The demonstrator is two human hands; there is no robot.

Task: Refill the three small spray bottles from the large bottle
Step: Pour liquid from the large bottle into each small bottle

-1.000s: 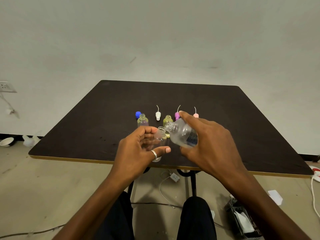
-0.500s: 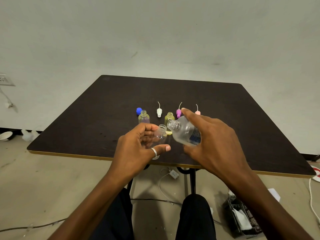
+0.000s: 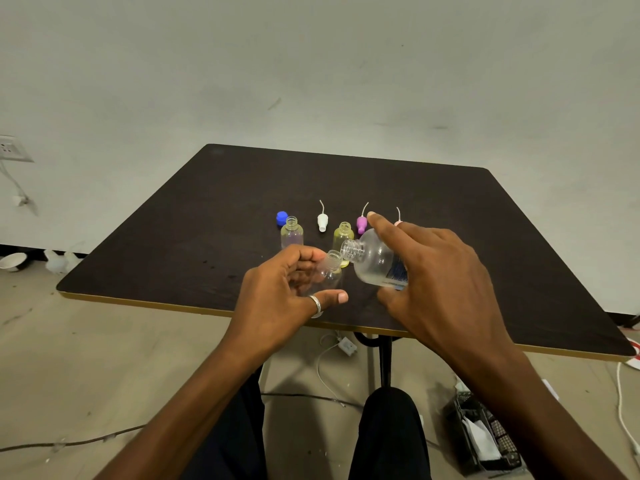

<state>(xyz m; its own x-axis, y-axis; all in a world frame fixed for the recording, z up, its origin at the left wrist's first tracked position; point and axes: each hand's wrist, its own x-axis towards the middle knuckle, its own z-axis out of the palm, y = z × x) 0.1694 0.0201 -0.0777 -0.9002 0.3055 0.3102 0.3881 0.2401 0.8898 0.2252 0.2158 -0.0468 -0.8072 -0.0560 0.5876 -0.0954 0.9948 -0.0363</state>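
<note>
In the head view the refill looks partway. The large bottle (image 3: 375,261) is tipped, mouth just beside the neck of a small clear bottle (image 3: 329,271). The lilac-tinted bottle (image 3: 292,233) and yellow bottle (image 3: 343,237) stand uncapped on the counter (image 3: 485,237), their fill hard to tell. The left hand (image 3: 277,292) pinches the small clear bottle in its grip, above the counter's near edge, and the right hand (image 3: 436,282) wraps its grip round the large bottle.

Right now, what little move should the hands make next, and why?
Probably tip the large bottle a bit more. The right hand holds it tilted, its open mouth right beside the mouth of the small clear bottle in the left hand, and I can see no liquid running yet.
</note>
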